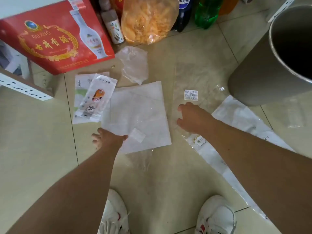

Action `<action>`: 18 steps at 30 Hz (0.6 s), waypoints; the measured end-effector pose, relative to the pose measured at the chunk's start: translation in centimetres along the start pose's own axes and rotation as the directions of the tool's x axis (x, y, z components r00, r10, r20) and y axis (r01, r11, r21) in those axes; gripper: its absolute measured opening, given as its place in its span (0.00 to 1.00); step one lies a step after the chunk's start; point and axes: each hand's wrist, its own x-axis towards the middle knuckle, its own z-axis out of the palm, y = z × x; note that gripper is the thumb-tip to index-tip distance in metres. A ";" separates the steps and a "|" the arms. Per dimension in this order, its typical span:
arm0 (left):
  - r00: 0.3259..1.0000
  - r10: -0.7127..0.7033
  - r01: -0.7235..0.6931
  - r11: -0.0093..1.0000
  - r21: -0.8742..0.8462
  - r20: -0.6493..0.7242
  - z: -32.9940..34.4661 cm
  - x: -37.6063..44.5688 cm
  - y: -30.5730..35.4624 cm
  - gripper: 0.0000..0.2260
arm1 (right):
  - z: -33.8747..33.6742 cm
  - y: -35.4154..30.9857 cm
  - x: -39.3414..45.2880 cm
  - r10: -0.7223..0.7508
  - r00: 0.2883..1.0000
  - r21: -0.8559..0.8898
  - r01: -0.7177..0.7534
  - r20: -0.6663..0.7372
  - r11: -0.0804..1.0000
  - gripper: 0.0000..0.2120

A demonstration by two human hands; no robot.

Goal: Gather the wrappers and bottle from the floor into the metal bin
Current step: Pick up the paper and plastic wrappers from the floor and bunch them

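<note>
Several wrappers lie on the tiled floor. My left hand (108, 138) rests on the near left corner of a large frosted white wrapper (136, 114), thumb on top and fingers spread beside it. My right hand (192, 117) hovers, fingers apart and curled down, over a clear wrapper with a barcode label (190, 95). Printed sachets (94, 97) lie to the left, a crumpled clear wrapper (135, 65) farther back. A long white plastic bag (236, 119) runs under my right forearm. The metal bin (253, 73) stands open at the right. A small brown bottle (113, 26) stands at the back.
A red gift box (55, 36) leans at the back left. A bag of orange snacks (146, 21), a dark cola bottle (184, 12) and a green bottle (206, 12) line the back. A white shelf rail (25, 86) sits left. My shoes (216, 217) are below.
</note>
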 end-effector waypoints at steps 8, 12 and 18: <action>0.990 -0.110 0.131 0.950 -0.282 0.089 1.6 0.5 0.2 0.40 | -0.2 1.2 -0.2 0.019 1.000 -0.038 -0.019 0.017 0.999 0.20; 0.981 -0.053 0.118 0.925 -0.360 0.186 1.0 -0.1 1.2 0.26 | -0.8 1.4 -0.3 0.029 1.000 -0.030 -0.029 0.001 0.999 0.20; 0.934 0.343 -0.265 0.855 -0.445 0.102 -0.7 -3.1 4.0 0.13 | -1.8 0.5 0.3 0.017 0.999 -0.024 -0.018 -0.052 1.000 0.18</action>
